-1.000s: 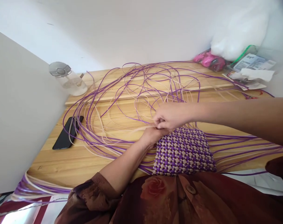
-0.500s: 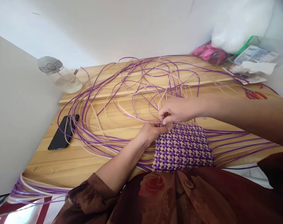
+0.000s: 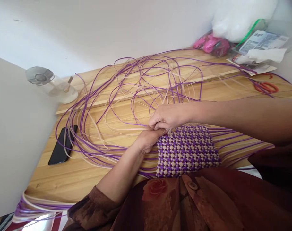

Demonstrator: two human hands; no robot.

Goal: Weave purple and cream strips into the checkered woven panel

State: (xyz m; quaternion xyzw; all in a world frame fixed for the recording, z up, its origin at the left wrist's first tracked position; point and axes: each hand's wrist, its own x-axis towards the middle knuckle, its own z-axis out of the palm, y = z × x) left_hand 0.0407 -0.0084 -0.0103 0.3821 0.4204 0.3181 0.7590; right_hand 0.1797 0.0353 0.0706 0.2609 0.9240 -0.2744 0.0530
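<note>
left hand [image 3: 149,140] clamps the far left corner of the mat [image 3: 188,154] on the near side, right hand [image 3: 168,116] hold cannot be told, fingertips hidden; grip this likely light, springy weave by its edge.

I can read no word, brand, number or sign anywhere around me. Near the far right corner of the table [image 3: 47,189], a pale printed sheet [image 3: 263,41] carries blocks and lines of bluish print, but they are too small and blurred for me to make out a single letter.
</note>
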